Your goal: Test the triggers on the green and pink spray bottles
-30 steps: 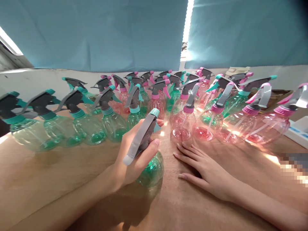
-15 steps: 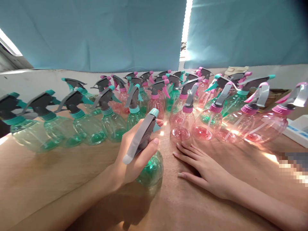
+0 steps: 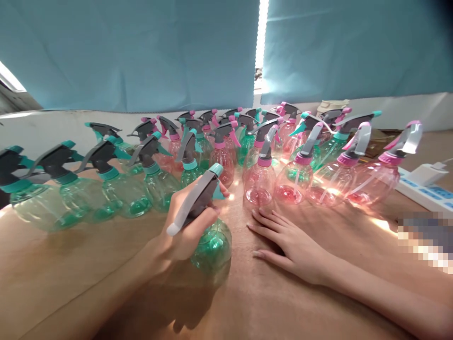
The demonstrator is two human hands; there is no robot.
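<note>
My left hand [image 3: 184, 226] is wrapped round the neck of a green spray bottle [image 3: 211, 245] that stands on the brown table [image 3: 71, 274]; its grey trigger head [image 3: 193, 200] points back towards me. My right hand [image 3: 288, 243] lies flat on the table just right of that bottle, fingers stretched out and apart, holding nothing. Its fingertips are close to the nearest pink spray bottle [image 3: 260, 182].
Several green spray bottles [image 3: 116, 189] line the left and several pink ones [image 3: 368, 177] the right, with more bunched at the back. A white power strip [image 3: 424, 186] lies at the right edge. A blue curtain [image 3: 141, 52] hangs behind.
Both hands and the held bottle keep their pose. The view has shifted a little, so everything sits slightly lower and further left in frame.
</note>
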